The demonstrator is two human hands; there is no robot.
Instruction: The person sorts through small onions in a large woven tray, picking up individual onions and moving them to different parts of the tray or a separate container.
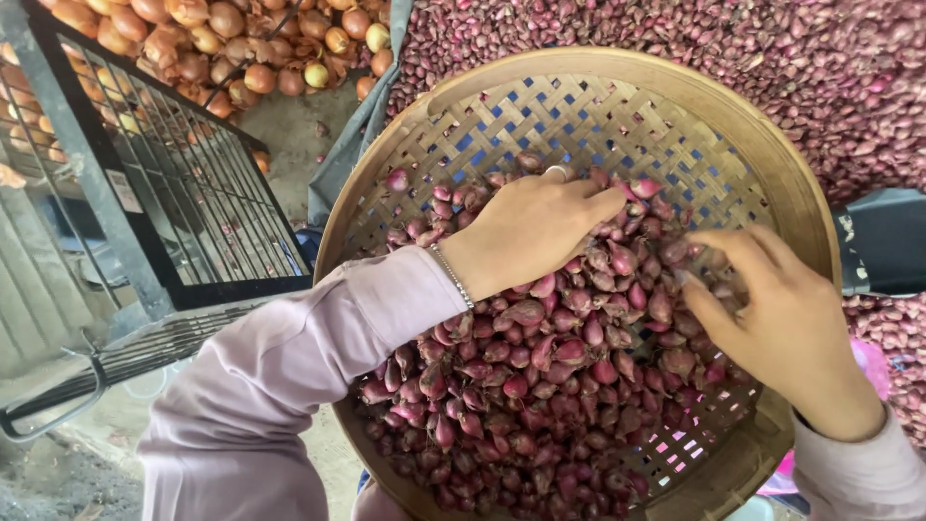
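Note:
A round woven bamboo tray [772, 145] holds a heap of small red shallots [540, 386]. My left hand [531, 227], with a ring and a thin bracelet, lies palm down on the top of the heap, fingers together and reaching right. My right hand [781, 323] rests on the heap's right side with fingers curled toward the shallots; whether it grips any is hidden. Both arms wear pale lilac sleeves.
A large pile of loose red shallots [772, 48] spreads behind and to the right of the tray. Yellow-brown onions [222, 39] lie at the top left. A black metal wire crate [174, 183] stands at the left. A dark object [883, 241] sits at the right edge.

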